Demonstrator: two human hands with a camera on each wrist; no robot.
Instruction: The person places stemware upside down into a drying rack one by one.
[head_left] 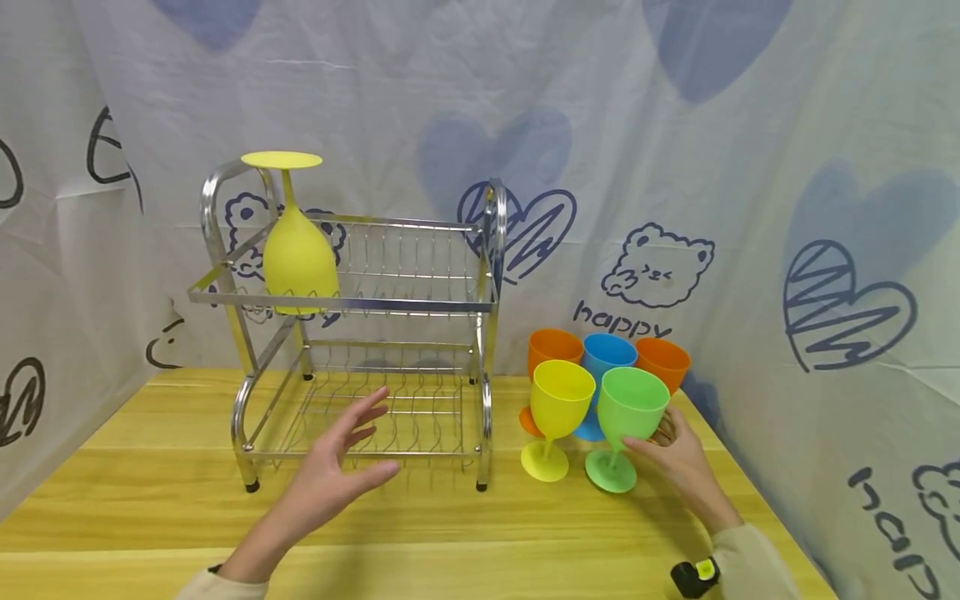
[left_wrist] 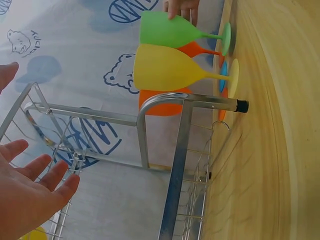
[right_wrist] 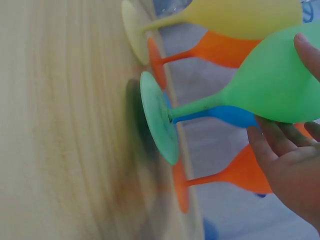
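Note:
My right hand [head_left: 678, 458] holds a green plastic goblet [head_left: 633, 396] by the bowl, thumb on the near side and fingers round the other. In the right wrist view the green goblet's base [right_wrist: 159, 117] looks tilted, with a dark shadow beside it on the tabletop. Just left of it stands a yellow goblet [head_left: 561, 396]. Behind these are a blue goblet [head_left: 606, 354] and two orange goblets, one on the left [head_left: 553, 346] and one on the right [head_left: 663, 360]. My left hand [head_left: 330, 475], fingers spread and holding nothing, hovers before the dish rack's lower tier.
A two-tier metal dish rack [head_left: 345, 304] stands left of the goblets. Another yellow goblet [head_left: 300, 258] sits upside down on its upper tier at the left. The wooden table [head_left: 435, 542] meets printed cloth [head_left: 390, 100] at the back and sides.

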